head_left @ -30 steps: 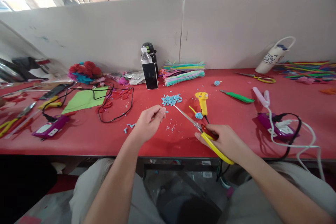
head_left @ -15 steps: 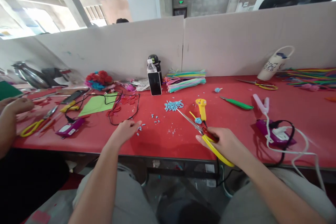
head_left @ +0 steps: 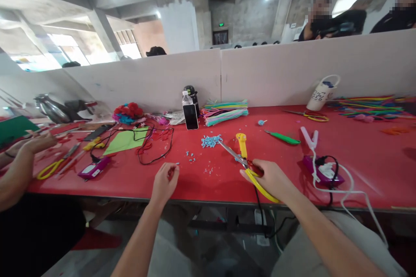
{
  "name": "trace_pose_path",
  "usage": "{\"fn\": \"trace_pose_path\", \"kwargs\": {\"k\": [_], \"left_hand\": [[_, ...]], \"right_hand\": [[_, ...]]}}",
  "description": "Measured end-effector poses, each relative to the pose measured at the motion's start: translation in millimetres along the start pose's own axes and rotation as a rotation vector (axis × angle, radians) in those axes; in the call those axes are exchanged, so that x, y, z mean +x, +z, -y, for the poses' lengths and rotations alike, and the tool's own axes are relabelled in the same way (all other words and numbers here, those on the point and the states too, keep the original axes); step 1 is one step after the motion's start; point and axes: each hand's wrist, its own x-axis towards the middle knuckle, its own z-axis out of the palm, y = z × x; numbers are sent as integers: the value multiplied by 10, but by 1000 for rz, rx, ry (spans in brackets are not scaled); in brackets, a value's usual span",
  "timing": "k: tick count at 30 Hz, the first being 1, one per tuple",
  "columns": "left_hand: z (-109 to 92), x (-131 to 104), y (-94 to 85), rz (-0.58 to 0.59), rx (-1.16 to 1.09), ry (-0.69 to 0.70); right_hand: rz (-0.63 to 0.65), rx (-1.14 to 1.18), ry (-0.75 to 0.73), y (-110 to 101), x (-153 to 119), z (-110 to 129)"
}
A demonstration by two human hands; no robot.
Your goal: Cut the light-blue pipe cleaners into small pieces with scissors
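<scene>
My right hand is wrapped round the red and yellow handles of a pair of scissors. The blades point up and left, their tip at the edge of a pile of small blue pieces. Over the red table's front part, my left hand has its fingers curled together; anything in them is too small or hidden to make out. A few loose blue pieces lie between it and the pile. Behind the blades stands a yellow glue gun.
Phone and bottles stand behind the pile, beside bundled pipe cleaners. A green-handled tool and purple power strip lie right. Left are a black cable, green sheet, and another person's arm.
My left hand has moved off the loose blue pieces toward me, and its fingers have curled in. The view has tilted up. My right hand still holds the scissors.
</scene>
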Motion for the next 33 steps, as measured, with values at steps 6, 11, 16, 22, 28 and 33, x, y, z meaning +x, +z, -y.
{"fn": "trace_pose_path", "kwargs": {"k": [6, 11, 16, 22, 28, 33], "left_hand": [[-372, 262, 289, 71, -32, 139], [-376, 264, 473, 19, -46, 176], [-324, 245, 479, -54, -43, 135], [-350, 263, 477, -20, -31, 143], [-344, 275, 496, -28, -44, 147], [-355, 276, 500, -7, -33, 150]], "right_hand": [[-50, -48, 4, 15, 33, -26], [-107, -98, 10, -33, -7, -92], [-101, -122, 33, -109, -48, -162], [-124, -118, 7, -106, -30, -207], [-150, -167, 13, -130, 22, -236], [-146, -177, 20, -156, -22, -219]]}}
